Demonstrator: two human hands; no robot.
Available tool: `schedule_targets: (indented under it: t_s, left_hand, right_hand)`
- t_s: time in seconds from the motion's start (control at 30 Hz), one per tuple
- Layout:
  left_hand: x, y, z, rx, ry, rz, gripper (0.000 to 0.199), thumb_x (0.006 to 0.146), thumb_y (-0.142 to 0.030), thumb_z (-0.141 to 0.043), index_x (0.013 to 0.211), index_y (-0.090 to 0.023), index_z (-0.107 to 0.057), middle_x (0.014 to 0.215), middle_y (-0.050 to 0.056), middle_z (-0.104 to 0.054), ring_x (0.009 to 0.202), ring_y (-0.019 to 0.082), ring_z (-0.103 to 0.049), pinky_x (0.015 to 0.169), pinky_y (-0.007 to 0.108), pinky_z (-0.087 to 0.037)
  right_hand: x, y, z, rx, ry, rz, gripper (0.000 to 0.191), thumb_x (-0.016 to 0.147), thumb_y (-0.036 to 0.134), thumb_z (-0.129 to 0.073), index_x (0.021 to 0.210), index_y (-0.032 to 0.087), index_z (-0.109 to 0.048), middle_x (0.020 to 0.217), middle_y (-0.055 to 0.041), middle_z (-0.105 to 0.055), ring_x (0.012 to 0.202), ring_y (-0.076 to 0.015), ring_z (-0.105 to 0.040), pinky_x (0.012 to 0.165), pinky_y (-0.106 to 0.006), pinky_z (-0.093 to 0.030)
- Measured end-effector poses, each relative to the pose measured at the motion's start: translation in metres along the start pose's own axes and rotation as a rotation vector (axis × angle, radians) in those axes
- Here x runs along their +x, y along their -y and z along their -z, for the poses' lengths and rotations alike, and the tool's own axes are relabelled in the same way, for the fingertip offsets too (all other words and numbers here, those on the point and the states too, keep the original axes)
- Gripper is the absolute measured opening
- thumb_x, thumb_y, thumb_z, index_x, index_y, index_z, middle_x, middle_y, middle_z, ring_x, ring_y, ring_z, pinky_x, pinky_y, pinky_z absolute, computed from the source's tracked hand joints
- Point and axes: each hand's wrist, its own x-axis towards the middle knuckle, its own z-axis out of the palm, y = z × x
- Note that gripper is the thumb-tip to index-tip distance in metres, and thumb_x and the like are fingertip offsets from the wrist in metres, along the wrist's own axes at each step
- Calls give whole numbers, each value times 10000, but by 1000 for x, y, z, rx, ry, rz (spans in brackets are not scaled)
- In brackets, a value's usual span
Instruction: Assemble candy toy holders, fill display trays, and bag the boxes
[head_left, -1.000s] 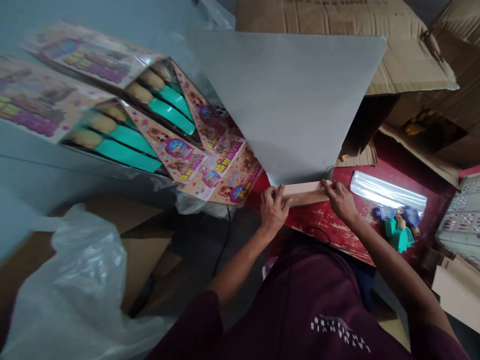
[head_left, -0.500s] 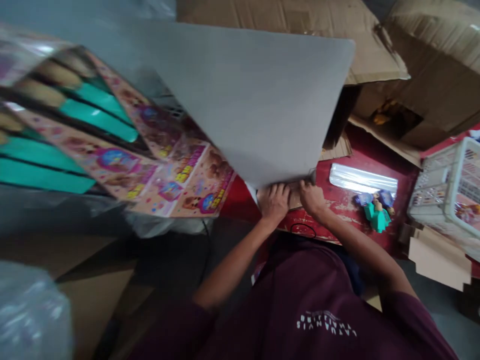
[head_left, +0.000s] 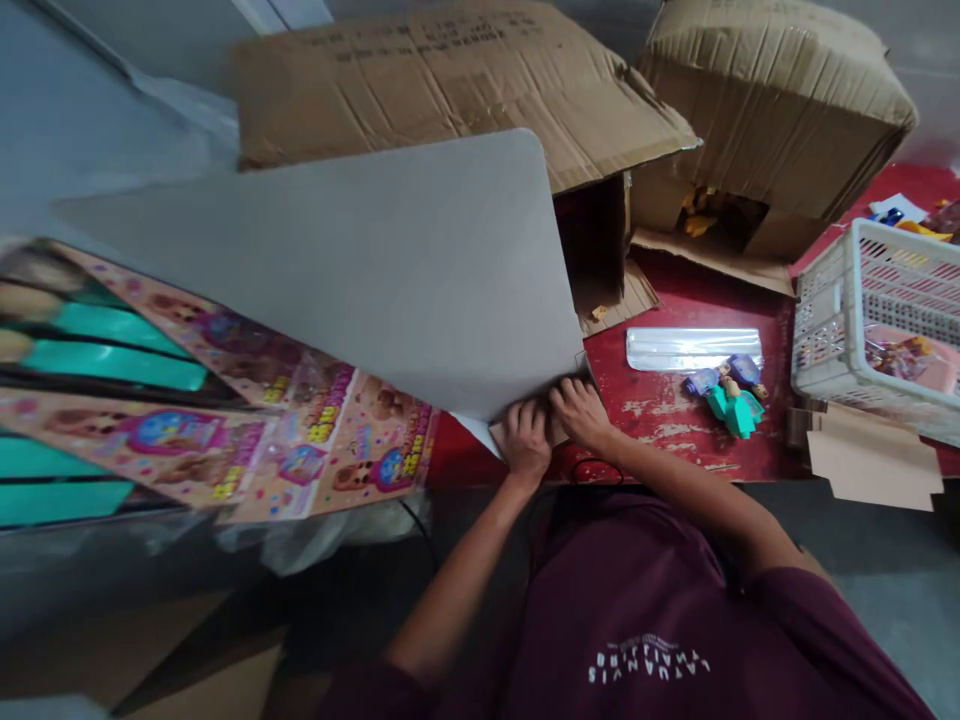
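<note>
A large grey cardboard panel [head_left: 360,270] with a rounded far corner reaches from the table's front up to the left, wide across the view. At its near end is a small brown flap [head_left: 556,432]. My left hand [head_left: 526,440] presses on this end with its fingers bent over the flap. Close beside it, my right hand [head_left: 581,412] has its fingers curled against the flap and the panel's bottom edge. The fingertips are partly hidden in the shade of the panel.
Printed cardboard displays [head_left: 300,450] holding teal items lie at left. Brown cartons [head_left: 450,90] stand behind. On the red table [head_left: 637,430] are clear plastic sleeves [head_left: 694,348] and small teal and purple toys [head_left: 735,405]. At right are a white crate [head_left: 832,330] and a cardboard piece [head_left: 874,455].
The view has shifted, showing more of the cartons. The panel leans lower and further left. My right hand's fingers have spread along the flap, and both hands stay at the panel's near end.
</note>
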Motion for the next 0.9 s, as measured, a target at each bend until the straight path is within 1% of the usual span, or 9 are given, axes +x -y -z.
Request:
schedule_targets:
  t_s: [0.1,0.27,0.37,0.5,0.6,0.67,0.77,0.83,0.9]
  left_hand:
    - [-12,1,-4,-3,5,-10,405,1019,-271,-426,1244,-152,-742,1368,202,-668,1302,376,-553,1151,554,-350]
    - [-21,-4,0,28,149,27,425,1019,-286,-432,1277,-112,-720,1339,200,-691,1280,364,-591,1149,542,-390]
    - [-32,-6,4,74,181,-43,511,1013,-303,-435,1449,-94,-601,1509,201,-578,1452,373,-467,1254,593,-258]
    - [-46,13,8,160,214,-67,662,1027,-397,-432,1612,-92,-377,1662,198,-383,1569,386,-295,1284,647,-150]
    - [-47,26,15,162,266,-44,631,1021,-386,-423,1579,-91,-432,1644,204,-413,1552,394,-334,1264,667,-205]
    - [-40,14,24,102,206,-32,589,1016,-385,-438,1522,-92,-507,1583,219,-496,1505,384,-420,1235,636,-309]
    - [-1,-41,36,-67,-30,-123,476,1021,-355,-484,1428,-137,-598,1458,212,-617,1382,329,-569,1154,521,-462]
    - [55,-90,38,-176,-203,-229,395,1031,-298,-472,1361,-163,-643,1370,194,-670,1307,301,-627,1130,491,-483]
    - [126,-131,36,-279,-374,-177,368,1066,-281,-414,1300,-121,-648,1290,189,-692,1256,262,-648,1095,436,-513]
  right_hand:
    - [-11,-4,-15,28,10,49,395,1056,241,-410,1411,153,-557,1460,-181,-519,1311,-308,-437,1071,-495,-448]
    - [-14,-6,-35,93,39,28,378,1029,190,-441,1371,138,-594,1445,-188,-521,1346,-297,-444,1025,-419,-522]
    - [-12,-1,-35,123,34,-26,372,1024,183,-436,1352,116,-598,1431,-215,-525,1360,-315,-455,983,-421,-550]
    - [-12,7,-22,187,42,38,285,1006,217,-526,1235,133,-673,1302,-173,-631,1257,-270,-568,1000,-368,-536]
    - [-31,8,0,265,33,130,347,1047,299,-505,1330,154,-645,1178,-129,-706,1079,-212,-666,940,-315,-541]
    - [-59,-5,23,379,-45,164,385,1072,328,-461,1379,154,-614,1153,-131,-726,1037,-202,-687,900,-306,-545]
    - [-122,-54,72,534,-249,46,350,1073,341,-430,1274,184,-669,999,-109,-750,926,-209,-705,833,-334,-566]
    - [-170,-107,111,553,-422,-159,321,1049,375,-472,1242,228,-682,1005,-88,-761,908,-210,-719,812,-340,-579]
    - [-214,-169,151,444,-640,-421,327,1012,413,-522,1220,238,-704,1065,-106,-770,915,-233,-736,818,-365,-585]
